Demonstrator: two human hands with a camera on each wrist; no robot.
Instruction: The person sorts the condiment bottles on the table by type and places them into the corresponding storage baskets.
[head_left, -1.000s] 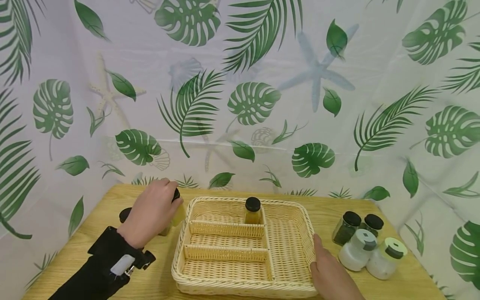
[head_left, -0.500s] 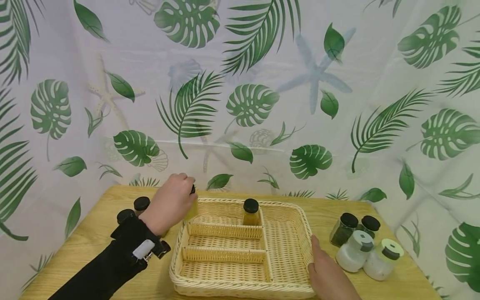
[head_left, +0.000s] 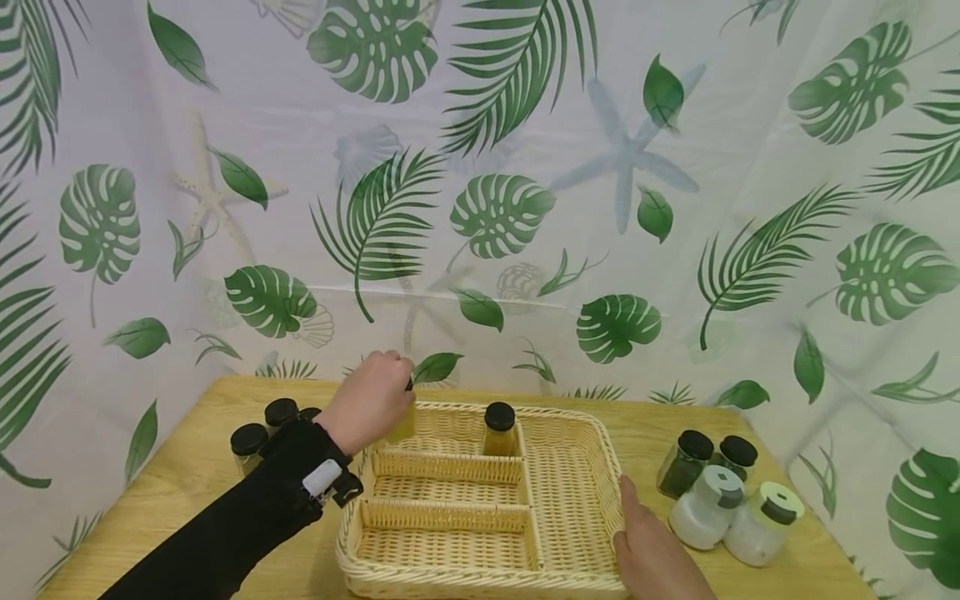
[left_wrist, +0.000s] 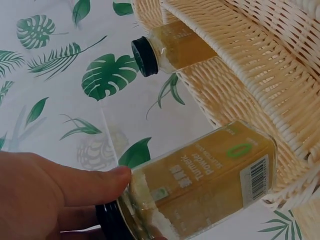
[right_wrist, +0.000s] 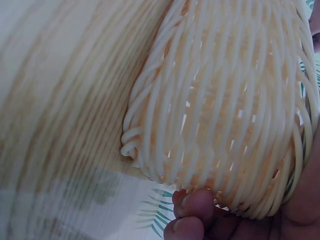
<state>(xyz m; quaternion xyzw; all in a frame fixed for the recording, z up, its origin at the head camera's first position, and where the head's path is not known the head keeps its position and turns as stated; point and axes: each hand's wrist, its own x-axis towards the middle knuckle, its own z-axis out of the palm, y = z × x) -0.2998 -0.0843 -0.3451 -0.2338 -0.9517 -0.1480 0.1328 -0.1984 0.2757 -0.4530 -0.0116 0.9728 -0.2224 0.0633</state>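
I now have the turmeric jar (left_wrist: 215, 182) across the left rim of the wicker basket (head_left: 480, 577), at the left end of its back-left compartment (head_left: 450, 429). The left hand (head_left: 372, 398) curls its thumb and fingers around the jar's black lid (left_wrist: 116, 222) and neck, with no slack that I can see. I read the carry as nearly done and the release as not yet made; I cannot tell whether the base touches the basket's woven floor. A similar jar of yellow powder (head_left: 498, 435) stands at the right end of that compartment, so I judge that the 2 are being grouped there. Against the frame from 1.0 s ago, where the held jar is outside the basket's left rim, over the desk (head_left: 172, 492), it is now inside the basket's outline. The sleeve (head_left: 247, 529) shifts with it, so 3 black-lidded jars (head_left: 250, 442) show left of the basket where only 1 lid shows earlier. The right hand (head_left: 660, 546) keeps its fingers bent around the basket's right wall, while 2 dark jars (head_left: 686, 467) and 2 white-filled jars (head_left: 701, 521) stay to the basket's right.
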